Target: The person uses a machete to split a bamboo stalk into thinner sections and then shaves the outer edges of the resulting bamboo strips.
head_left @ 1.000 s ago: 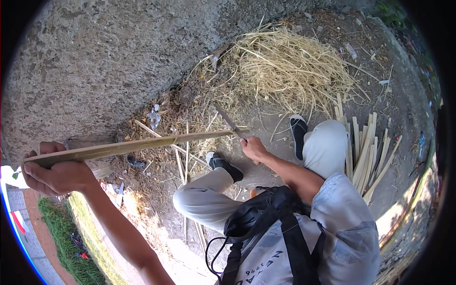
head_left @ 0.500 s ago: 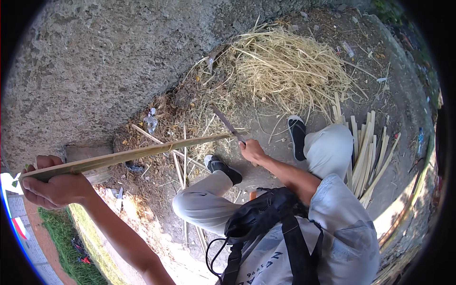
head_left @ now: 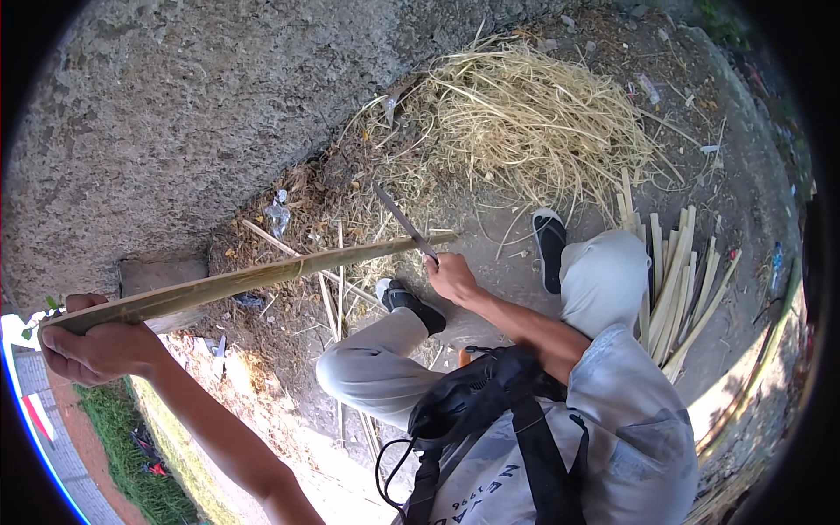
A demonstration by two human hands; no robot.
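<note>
My left hand (head_left: 105, 346), at the far left, is wrapped round one end of a long split bamboo strip (head_left: 262, 278). The strip slants up to the right across the view, its far end just past my other hand. Its broad greenish-brown face shows, with a node partway along. In my right hand (head_left: 452, 278) is a long-bladed knife (head_left: 398, 214), gripped by its handle. The blade points up and to the left and crosses the strip near the far end. Whether the edge touches the bamboo I cannot tell.
A heap of thin pale shavings (head_left: 542, 122) lies at the far side by a rough concrete wall (head_left: 175, 131). Right of my knee is a bundle of cut pale strips (head_left: 678, 289). Several loose sticks (head_left: 331, 306) lie near my left foot, with plastic litter (head_left: 277, 216) beyond.
My right hand and the knife have shifted a little left along the strip. The strip has turned slightly, showing more of its broad face. My left hand keeps its hold.
</note>
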